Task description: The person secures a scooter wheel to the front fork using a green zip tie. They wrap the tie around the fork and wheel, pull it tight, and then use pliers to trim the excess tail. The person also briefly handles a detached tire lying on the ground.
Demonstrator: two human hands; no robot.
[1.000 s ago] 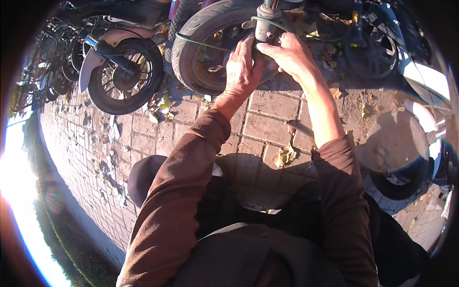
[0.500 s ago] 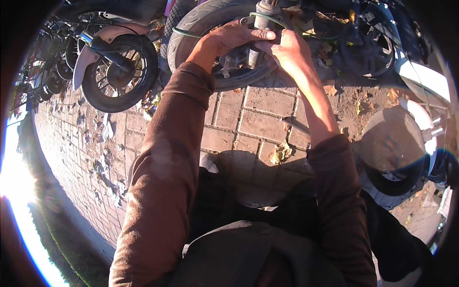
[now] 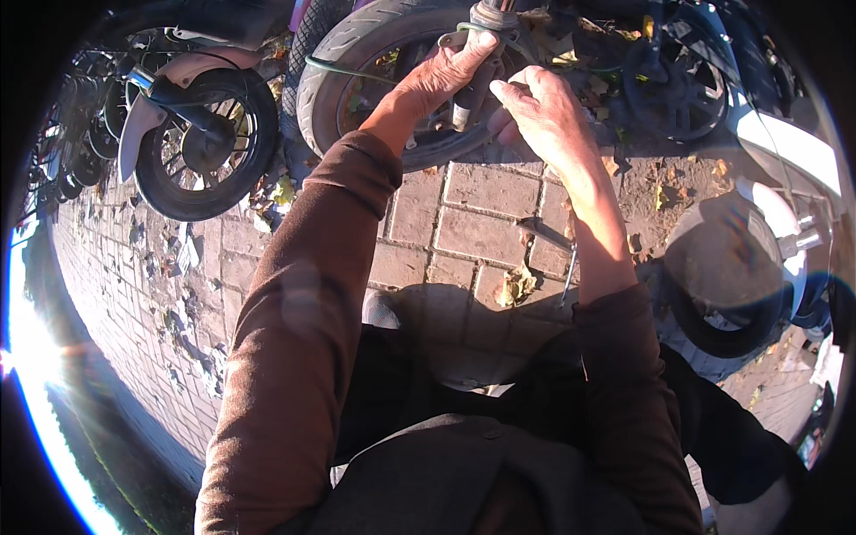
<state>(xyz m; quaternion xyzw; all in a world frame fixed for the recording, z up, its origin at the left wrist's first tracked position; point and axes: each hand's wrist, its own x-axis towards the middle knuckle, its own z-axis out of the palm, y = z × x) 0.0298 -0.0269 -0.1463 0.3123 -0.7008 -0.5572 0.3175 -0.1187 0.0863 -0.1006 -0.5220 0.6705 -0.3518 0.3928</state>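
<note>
My left hand [image 3: 441, 73] is wrapped round the lower fork leg [image 3: 463, 114] of a dusty front wheel, its thumb lying along the upper part. A thin green cable [image 3: 352, 70] crosses the tyre [image 3: 323, 111] and passes by the fork near that thumb. Just right of the fork, apart from it, my right hand [image 3: 546, 111] has its fingers curled in with the thumb pointing left. Whatever it may hold is hidden.
At left stands another small wheel [image 3: 207, 147] under a pale fender [image 3: 141, 134]. A spoked wheel [image 3: 675, 89] and a further wheel with a white fender [image 3: 769, 212] are at right. Dry leaves [image 3: 515, 285] and a thin rod [image 3: 569, 278] lie on the paving [image 3: 481, 234].
My right hand has come away from the fork and dropped slightly. My left hand has shifted up along the fork, thumb now pointing upward. The whole view has slid a little.
</note>
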